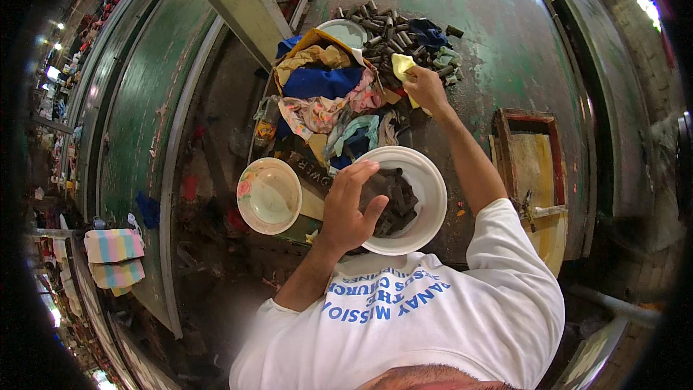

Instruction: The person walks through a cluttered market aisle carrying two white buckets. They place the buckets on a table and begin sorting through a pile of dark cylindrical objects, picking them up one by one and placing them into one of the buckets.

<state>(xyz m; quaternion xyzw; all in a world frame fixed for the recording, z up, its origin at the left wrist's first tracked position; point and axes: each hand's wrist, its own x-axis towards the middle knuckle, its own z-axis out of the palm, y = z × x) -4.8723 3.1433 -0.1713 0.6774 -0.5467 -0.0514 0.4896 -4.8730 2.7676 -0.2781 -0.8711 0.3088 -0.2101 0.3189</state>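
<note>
My right hand (426, 91) reaches forward over the table, its fingers closed on a yellow cloth (402, 66). Beside that cloth lies a pile of dark, short cylindrical pieces (390, 29), with a few dark and greenish rags among them. My left hand (346, 206) is open, fingers stretched and thumb apart, over the left rim of a white basin (431, 206). Inside the basin are several dark pieces (399, 202), partly hidden by the hand. Just ahead of the basin, mixed rags (321, 83) in blue, tan and floral pink spill from a box.
A bowl with a flower pattern (269, 196) stands left of my left hand. A pale round lid or dish (342, 32) sits behind the rags. On the right is a wooden frame (530, 124); a metal post (234, 3) rises at the upper left. Striped cloth (114, 245) hangs far left.
</note>
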